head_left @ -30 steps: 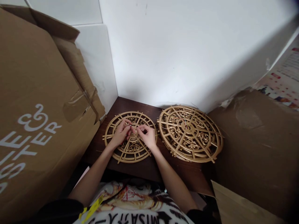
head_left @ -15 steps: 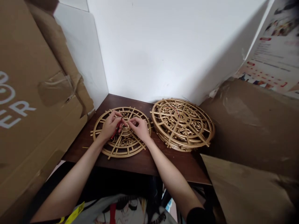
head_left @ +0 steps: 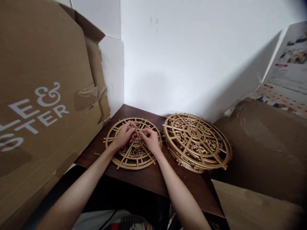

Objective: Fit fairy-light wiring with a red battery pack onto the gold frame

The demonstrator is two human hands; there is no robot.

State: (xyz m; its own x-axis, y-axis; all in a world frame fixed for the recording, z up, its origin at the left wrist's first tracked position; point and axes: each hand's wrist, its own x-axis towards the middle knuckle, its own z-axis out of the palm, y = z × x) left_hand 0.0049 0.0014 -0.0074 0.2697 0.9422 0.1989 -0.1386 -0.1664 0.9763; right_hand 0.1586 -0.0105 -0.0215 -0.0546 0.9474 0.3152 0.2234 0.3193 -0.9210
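Note:
A round gold openwork frame [head_left: 131, 164] with scrollwork lies flat in front of me. Over its centre, my left hand [head_left: 125, 133] is closed around a slim red-handled tool [head_left: 124, 146]; its working end is hidden by the fingers. My right hand [head_left: 150, 138] is beside it, thumb and fingertips pinched close to the left fingertips. Whatever those right fingers hold is too small to make out. Thin wire ends [head_left: 97, 154] stick out past the frame's left edge.
To the right, several similar gold frames [head_left: 196, 140] are stacked, with thin coloured wires on top. A cardboard box [head_left: 43, 95] walls off the left, and more cardboard [head_left: 263, 143] the right. A white wall [head_left: 192, 64] rises behind the dark wooden table [head_left: 141, 179].
The head view has turned left and up, so the scene sits lower and farther right. My hands stay over the frame's centre, in nearly the same pose.

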